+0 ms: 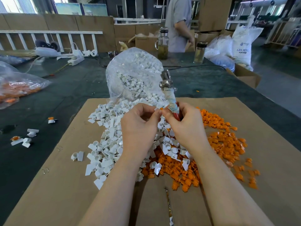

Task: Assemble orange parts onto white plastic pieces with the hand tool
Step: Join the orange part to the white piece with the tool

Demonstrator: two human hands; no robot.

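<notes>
My left hand (pixel 140 126) pinches a small white plastic piece (pixel 156 109) with an orange part (pixel 161 108) at its tip. My right hand (pixel 184 126) grips the hand tool (pixel 169 93), whose metal head points up and away and whose wrapped handle ends in red; the same hand's fingertips touch the orange part. Both hands hover above a heap of white pieces (pixel 112 144) on the left and a heap of orange parts (pixel 219 144) on the right, spread over a cardboard sheet (pixel 68 185).
A clear bag of white pieces (pixel 135 74) stands behind the hands. A bag with orange parts (pixel 17 88) lies far left, and a few assembled pieces (pixel 24 139) lie on the dark table. Two bottles (pixel 162 44) and a standing person (pixel 179 23) are at the back.
</notes>
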